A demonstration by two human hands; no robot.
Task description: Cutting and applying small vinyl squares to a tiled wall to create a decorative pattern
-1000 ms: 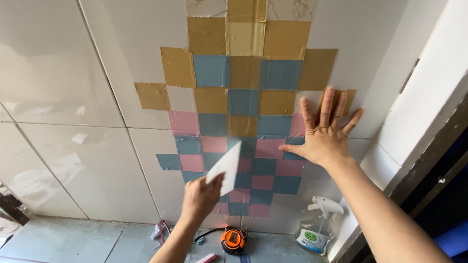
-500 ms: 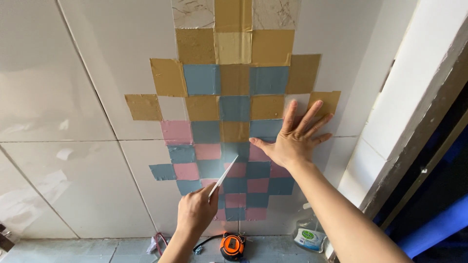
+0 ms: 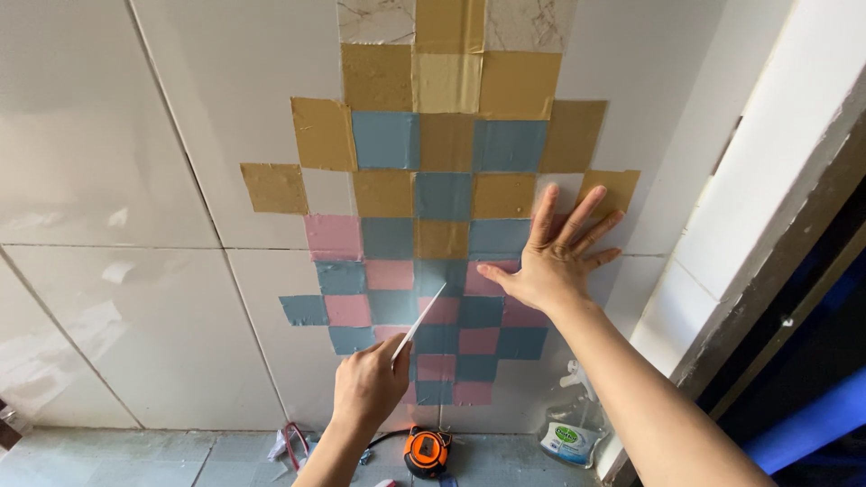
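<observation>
While the left hand (image 3: 368,383) is pinching a thin white square sheet (image 3: 418,323) seen almost edge-on just below the centre of the frame, the right hand (image 3: 552,261) is lying flat against the glossy white tiled wall (image 3: 135,180), right of centre. Its fingers (image 3: 577,216) are spread wide, the palm pressing on the patchwork of mustard, blue-grey and pink square stickers (image 3: 433,194) that is covering the middle of the wall. The left fingers are closed together on the lower corner of the sheet, and the sheet is rising up and to the right from them, its far tip just in front of a pink patch; whether it is touching the wall I cannot tell.

Judging by how slim it looks, the sheet is probably very light and bendable, likely to flop or curl if held by one corner alone, and any sticky side would be catching on skin. Gripping it by an edge with thumb and forefinger, as the hand is doing, seems the sensible hold.

Along the bottom of the frame, on the grey floor (image 3: 108,455), an orange tape measure (image 3: 426,451) and a clear spray bottle (image 3: 570,424) are standing near the wall.
</observation>
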